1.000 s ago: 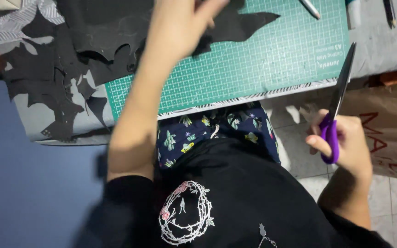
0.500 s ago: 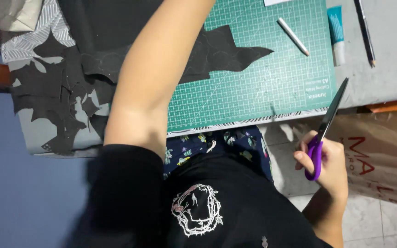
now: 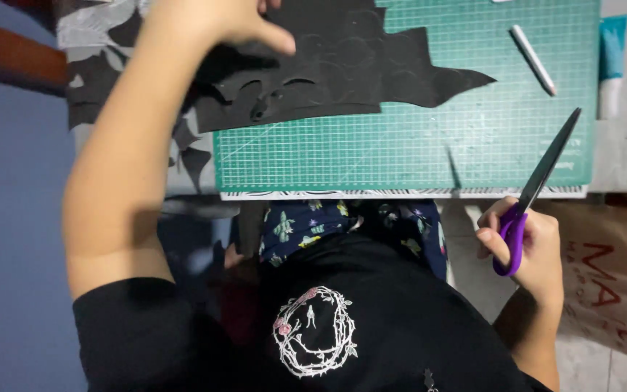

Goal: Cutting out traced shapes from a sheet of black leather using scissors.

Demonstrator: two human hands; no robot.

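Note:
My right hand (image 3: 527, 243) grips purple-handled scissors (image 3: 538, 185) below the table's near edge, their closed blades pointing up over the corner of the green cutting mat (image 3: 415, 145). At the top of the view, my left hand (image 3: 219, 22) reaches over a large jagged sheet of black paper (image 3: 357, 65) that lies on the mat's upper half, thumb sticking out to the right. Whether the fingers hold the sheet is hidden by the frame edge.
Black paper scraps (image 3: 103, 94) lie on a grey patterned sheet left of the mat. A white pen-like stick (image 3: 533, 59) rests on the mat's right part; a teal glue tube (image 3: 609, 65) lies beyond it. A brown paper bag (image 3: 611, 283) sits low at right.
The view has shifted so the mat and black sheet sit more central. My left arm stays stretched toward the black paper. The scissors remain held in my right hand by the table edge.

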